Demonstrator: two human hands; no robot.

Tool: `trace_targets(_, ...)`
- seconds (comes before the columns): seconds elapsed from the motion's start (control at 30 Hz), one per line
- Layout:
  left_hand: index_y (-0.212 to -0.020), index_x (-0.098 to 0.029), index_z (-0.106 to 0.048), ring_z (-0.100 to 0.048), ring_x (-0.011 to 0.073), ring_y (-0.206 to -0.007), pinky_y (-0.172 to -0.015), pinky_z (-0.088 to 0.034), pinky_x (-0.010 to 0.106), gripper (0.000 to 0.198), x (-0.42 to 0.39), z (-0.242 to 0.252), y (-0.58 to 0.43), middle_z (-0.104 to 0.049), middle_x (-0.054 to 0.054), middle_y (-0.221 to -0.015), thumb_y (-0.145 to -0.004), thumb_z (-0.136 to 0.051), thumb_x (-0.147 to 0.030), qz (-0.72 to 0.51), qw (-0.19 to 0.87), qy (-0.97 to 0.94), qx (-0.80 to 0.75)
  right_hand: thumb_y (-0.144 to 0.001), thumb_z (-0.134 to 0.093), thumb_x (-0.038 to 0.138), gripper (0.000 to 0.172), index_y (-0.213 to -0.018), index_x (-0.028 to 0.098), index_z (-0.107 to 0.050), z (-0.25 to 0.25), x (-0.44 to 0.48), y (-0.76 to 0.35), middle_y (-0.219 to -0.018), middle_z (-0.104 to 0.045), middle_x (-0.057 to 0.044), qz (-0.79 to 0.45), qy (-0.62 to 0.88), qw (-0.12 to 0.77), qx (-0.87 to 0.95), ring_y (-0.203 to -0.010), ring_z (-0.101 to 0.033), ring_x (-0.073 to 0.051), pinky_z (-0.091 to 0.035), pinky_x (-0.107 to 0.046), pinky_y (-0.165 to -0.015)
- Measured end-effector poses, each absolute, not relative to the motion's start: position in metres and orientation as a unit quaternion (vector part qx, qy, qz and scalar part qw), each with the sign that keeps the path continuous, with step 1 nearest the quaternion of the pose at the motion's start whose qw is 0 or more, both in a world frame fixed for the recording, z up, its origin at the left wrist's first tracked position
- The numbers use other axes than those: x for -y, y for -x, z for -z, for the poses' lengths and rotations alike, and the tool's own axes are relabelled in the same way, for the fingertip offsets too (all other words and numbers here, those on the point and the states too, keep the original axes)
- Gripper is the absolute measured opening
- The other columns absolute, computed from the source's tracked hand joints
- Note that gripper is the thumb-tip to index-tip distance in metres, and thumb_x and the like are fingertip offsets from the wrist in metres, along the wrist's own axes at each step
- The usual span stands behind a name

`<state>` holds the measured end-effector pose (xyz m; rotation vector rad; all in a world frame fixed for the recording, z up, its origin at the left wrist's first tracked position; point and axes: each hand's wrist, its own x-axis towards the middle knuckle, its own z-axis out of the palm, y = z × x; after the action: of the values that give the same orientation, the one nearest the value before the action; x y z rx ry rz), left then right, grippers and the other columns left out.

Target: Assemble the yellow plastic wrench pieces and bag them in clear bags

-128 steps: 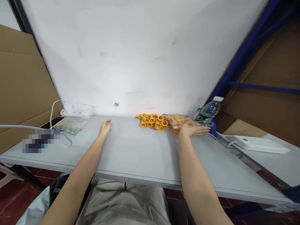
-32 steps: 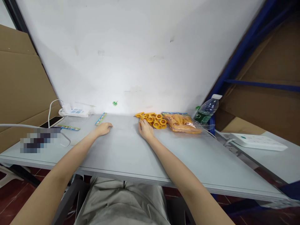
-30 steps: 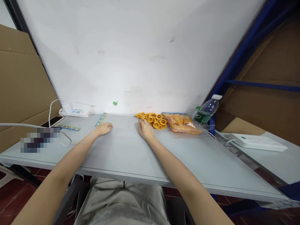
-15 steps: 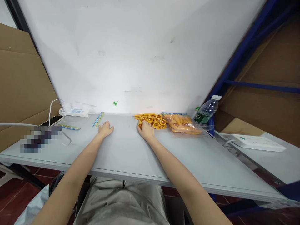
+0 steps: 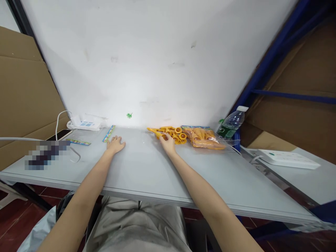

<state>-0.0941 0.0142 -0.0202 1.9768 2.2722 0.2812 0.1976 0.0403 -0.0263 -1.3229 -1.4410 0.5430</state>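
Note:
In the head view my left hand (image 5: 116, 144) rests on the table with its fingers spread and nothing in them. Just beyond its fingertips is a narrow coloured printed strip (image 5: 109, 133). My right hand (image 5: 168, 144) is closed on a yellow plastic toy horn (image 5: 155, 132), whose thin end points left toward the wall; its wide end is partly hidden by the fingers. Behind and right of this hand lies a pile of similar yellow horns (image 5: 178, 135), several with their round open ends facing me. Farther right sits a clear plastic bag (image 5: 203, 138) filled with more orange-yellow horns.
A water bottle (image 5: 232, 122) leans at the back right of the table (image 5: 147, 171). On the left are a power strip (image 5: 86, 125) with white cables, a phone (image 5: 59, 135) and another printed strip (image 5: 78, 142). A white wall (image 5: 157, 63) stands behind.
My right hand has closed on one horn and drawn it slightly out from the pile, its thin end shifting left. My left hand has moved slightly left and stays on the table.

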Motion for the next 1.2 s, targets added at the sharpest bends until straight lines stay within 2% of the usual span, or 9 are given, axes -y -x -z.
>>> trace_targets(0.07, -0.141, -0.021, -0.042, -0.026, 0.0285, -0.145, -0.114, -0.019, 0.058, 0.059, -0.014, 0.019, 0.096, -0.028, 0.013, -0.157, -0.088, -0.037, -0.047, -0.091, 0.061, -0.656, -0.747, -0.076, -0.054, 0.038, 0.045, -0.11, 0.012, -0.066, 0.025, -0.041, -0.195, -0.081, -0.068, -0.007, -0.272, 0.53, 0.567, 0.568, -0.066, -0.058, -0.018, -0.051, -0.032, -0.066)
trace_targets(0.17, -0.14, -0.022, -0.043, -0.025, 0.0274, -0.145, -0.114, -0.019, 0.057, 0.059, -0.013, 0.019, 0.097, -0.029, 0.012, -0.157, -0.088, -0.038, -0.047, -0.094, 0.062, -0.656, -0.747, -0.073, -0.054, 0.035, 0.044, -0.111, 0.015, -0.065, 0.023, -0.04, -0.191, -0.09, -0.069, -0.007, -0.307, 0.497, 0.576, 0.572, -0.066, -0.058, -0.016, -0.05, -0.03, -0.064)
trace_targets(0.3, -0.14, -0.022, -0.044, -0.025, 0.0263, -0.145, -0.115, -0.018, 0.056, 0.058, -0.013, 0.018, 0.097, -0.03, 0.011, -0.157, -0.087, -0.038, -0.046, -0.096, 0.065, -0.653, -0.748, -0.073, -0.053, 0.028, 0.04, -0.109, 0.018, -0.066, 0.023, -0.037, -0.19, -0.098, -0.07, -0.007, -0.312, 0.484, 0.51, 0.639, -0.069, -0.058, -0.016, -0.05, -0.03, -0.068)
trace_targets(0.5, -0.137, -0.022, -0.047, -0.022, 0.0284, -0.146, -0.116, -0.009, 0.063, 0.052, -0.013, 0.017, 0.1, -0.03, 0.011, -0.156, -0.087, -0.037, -0.034, -0.096, 0.062, -0.642, -0.758, -0.071, -0.051, 0.017, 0.044, -0.113, 0.016, -0.065, 0.026, -0.037, -0.197, -0.094, -0.068, -0.005, -0.254, 0.528, 0.392, 0.709, -0.073, -0.058, -0.016, -0.049, -0.03, -0.074)
trace_targets(0.63, -0.13, -0.02, -0.053, -0.025, 0.0274, -0.145, -0.117, -0.007, 0.061, 0.047, -0.012, 0.015, 0.098, -0.036, 0.011, -0.154, -0.086, -0.037, -0.021, -0.107, 0.031, -0.65, -0.752, -0.073, -0.054, 0.016, 0.046, -0.118, 0.015, -0.064, 0.025, -0.036, -0.2, -0.087, -0.067, -0.004, -0.22, 0.533, 0.337, 0.744, -0.072, -0.058, -0.016, -0.048, -0.029, -0.073)
trace_targets(0.77, -0.129, -0.019, -0.053, -0.033, 0.022, -0.142, -0.119, -0.018, 0.052, 0.05, -0.012, 0.012, 0.083, -0.044, 0.009, -0.148, -0.083, -0.038, -0.011, -0.149, 0.017, -0.687, -0.711, -0.074, -0.057, 0.016, 0.044, -0.118, 0.013, -0.065, 0.024, -0.035, -0.201, -0.09, -0.067, -0.006, -0.209, 0.523, 0.319, 0.762, -0.075, -0.059, -0.016, -0.048, -0.028, -0.075)
trace_targets(0.9, -0.122, -0.018, -0.057, -0.051, 0.0219, -0.127, -0.11, -0.036, 0.036, 0.038, -0.014, 0.002, 0.06, -0.054, 0.009, -0.138, -0.088, -0.041, -0.023, -0.173, 0.036, -0.731, -0.66, -0.076, -0.059, 0.019, 0.043, -0.118, 0.013, -0.065, 0.025, -0.037, -0.203, -0.087, -0.067, -0.005, -0.228, 0.517, 0.321, 0.76, -0.075, -0.059, -0.016, -0.048, -0.028, -0.076)
trace_targets(1.0, -0.116, -0.018, -0.057, -0.059, 0.0248, -0.113, -0.095, -0.046, 0.035, 0.034, -0.018, -0.007, 0.044, -0.062, 0.01, -0.127, -0.089, -0.046, -0.035, -0.142, 0.046, -0.733, -0.664, -0.078, -0.061, 0.023, 0.041, -0.118, 0.015, -0.065, 0.025, -0.037, -0.204, -0.084, -0.066, -0.003, -0.235, 0.513, 0.322, 0.76, -0.075, -0.059, -0.016, -0.049, -0.029, -0.076)
trace_targets(1.2, -0.11, -0.016, -0.059, -0.061, 0.0288, -0.109, -0.085, -0.048, 0.036, 0.033, -0.025, -0.013, 0.027, -0.064, 0.015, -0.119, -0.086, -0.051, -0.036, -0.069, 0.038, -0.714, -0.695, -0.076, -0.064, 0.026, 0.042, -0.116, 0.012, -0.063, 0.027, -0.038, -0.205, -0.079, -0.063, -0.002, -0.252, 0.511, 0.331, 0.753, -0.074, -0.059, -0.016, -0.049, -0.029, -0.074)
